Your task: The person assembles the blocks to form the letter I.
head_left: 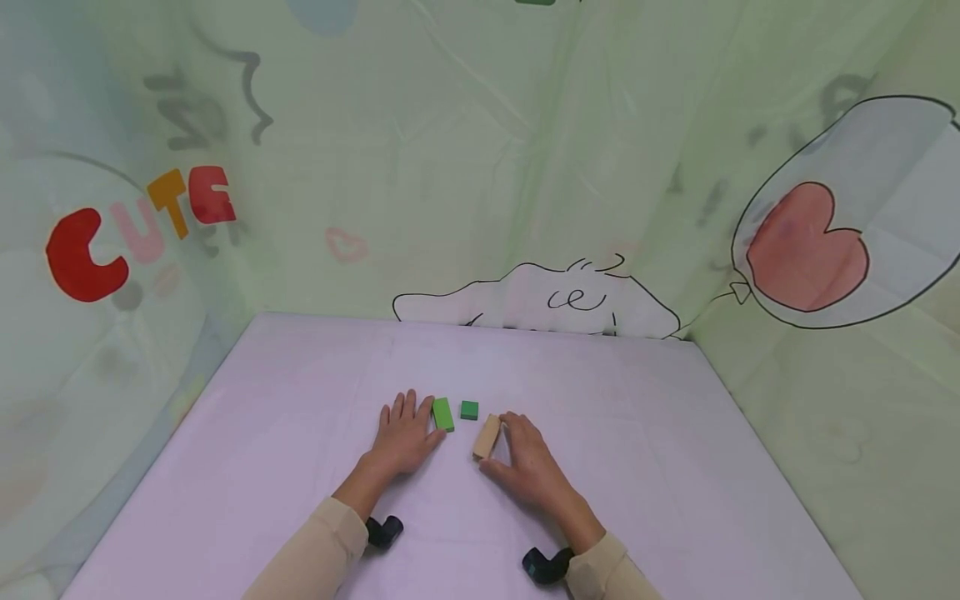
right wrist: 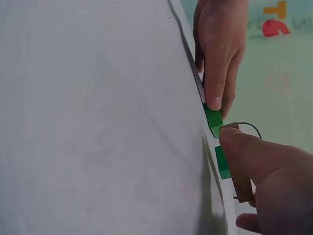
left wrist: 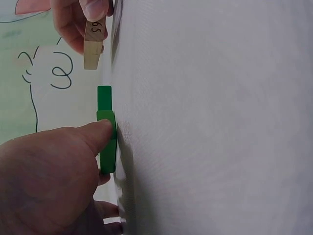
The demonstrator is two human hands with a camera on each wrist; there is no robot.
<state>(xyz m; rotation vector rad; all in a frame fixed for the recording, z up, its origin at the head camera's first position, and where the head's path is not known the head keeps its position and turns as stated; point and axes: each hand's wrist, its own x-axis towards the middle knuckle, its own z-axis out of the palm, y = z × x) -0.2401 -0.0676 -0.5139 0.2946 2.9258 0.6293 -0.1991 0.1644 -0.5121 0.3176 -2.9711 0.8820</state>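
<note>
My left hand [head_left: 405, 437] lies low on the table with its fingers spread. Its thumb and index finger are at opposite ends of a light green oblong block [head_left: 443, 415]. Between the hands sits a small dark green block [head_left: 469, 410], which neither hand touches. My right hand [head_left: 531, 467] pinches a plain wooden oblong block [head_left: 487, 437] by its ends, thumb at the near end and index finger at the far one. Dark printed digits show on this wooden block [left wrist: 94, 44] in the left wrist view. The thumb hides part of the light green block [left wrist: 107, 156] there.
A pale lilac cloth covers the table [head_left: 637, 400]. Hanging sheets with printed cartoons form a back wall [head_left: 450, 167] and side walls close around it. Black wrist mounts [head_left: 547, 567] sit beside both beige sleeves [head_left: 318, 546].
</note>
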